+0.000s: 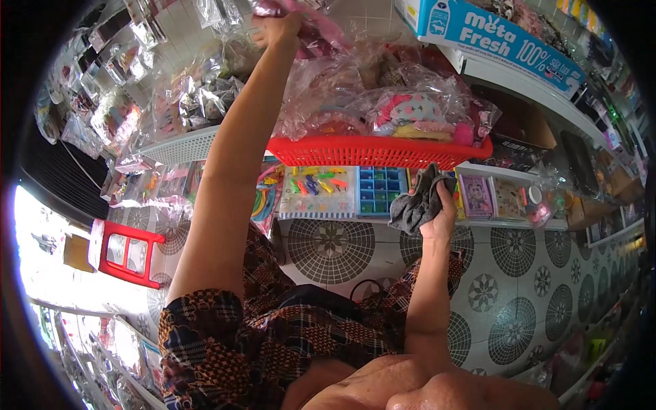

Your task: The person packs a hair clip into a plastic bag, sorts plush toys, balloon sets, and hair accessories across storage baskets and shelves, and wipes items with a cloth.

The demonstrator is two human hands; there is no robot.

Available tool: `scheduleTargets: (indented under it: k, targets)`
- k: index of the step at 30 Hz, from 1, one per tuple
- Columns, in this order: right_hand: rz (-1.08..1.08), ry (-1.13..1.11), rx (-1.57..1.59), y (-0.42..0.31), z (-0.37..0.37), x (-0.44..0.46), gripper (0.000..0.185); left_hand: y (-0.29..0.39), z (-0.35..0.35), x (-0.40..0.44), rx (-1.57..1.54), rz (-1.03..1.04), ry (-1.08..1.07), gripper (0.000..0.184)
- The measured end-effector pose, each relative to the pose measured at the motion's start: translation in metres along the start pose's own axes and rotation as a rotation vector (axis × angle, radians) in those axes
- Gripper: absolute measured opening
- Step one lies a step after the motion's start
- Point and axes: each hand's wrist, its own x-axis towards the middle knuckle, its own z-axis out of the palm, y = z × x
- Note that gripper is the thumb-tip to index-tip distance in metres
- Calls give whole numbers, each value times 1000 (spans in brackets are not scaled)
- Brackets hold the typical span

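Note:
My right hand [441, 215] is closed around a crumpled dark grey cloth [418, 203], held just below the front of a red plastic basket [383, 147]. The arm on my left stretches far up and away over the goods. At its end my left hand [279, 29] has its fingers curled on a shiny pink item [318, 31] in clear plastic, whose kind I cannot make out. The basket holds several plastic-wrapped goods, among them a pink and white patterned soft item [413, 109].
A white basket [181, 147] adjoins the red one. Beneath are a blue compartment tray [379, 191] and small colourful toys [318, 183]. A blue carton [506, 44] sits at upper right. On the patterned tile floor [328, 249], a red stool [130, 253] stands at left.

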Motion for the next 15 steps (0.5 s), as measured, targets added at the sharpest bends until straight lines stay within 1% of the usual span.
scheduleTargets:
  k: [2, 3, 4, 6, 7, 8, 10, 11, 12, 14, 15]
  targets:
    - [13, 6, 1, 3, 0, 1, 39, -6, 12, -2, 297, 136, -9, 92]
    - [15, 13, -10, 4, 1, 2, 39, -8, 9, -11, 319, 145, -80, 96]
    - [18, 21, -22, 5, 3, 2, 39, -12, 12, -17, 321, 141, -79, 96]
    - [20, 14, -29, 7, 5, 2, 39, -24, 16, -21, 475, 16, -146, 103]
    - [18, 6, -35, 7, 6, 3, 39, -31, 17, -16, 535, -43, -212, 117]
    - [20, 3, -36, 8, 7, 3, 39, -37, 21, -14, 533, -44, -210, 117]
    - [32, -2, -46, 10, 6, 4, 40, -41, 27, -15, 685, 0, -86, 126]
    - [35, -5, -49, 10, 5, 5, 40, -43, 27, -15, 585, 13, -142, 128]
    - [36, 2, -52, 11, 4, 5, 40, -41, 24, -19, 581, 10, -139, 128]
    - [33, 3, -57, 11, 3, 6, 41, -36, 20, -30, 314, 122, -254, 126]
    - [33, 8, -57, 11, 2, 6, 41, -26, 14, -44, 382, 286, -224, 117]
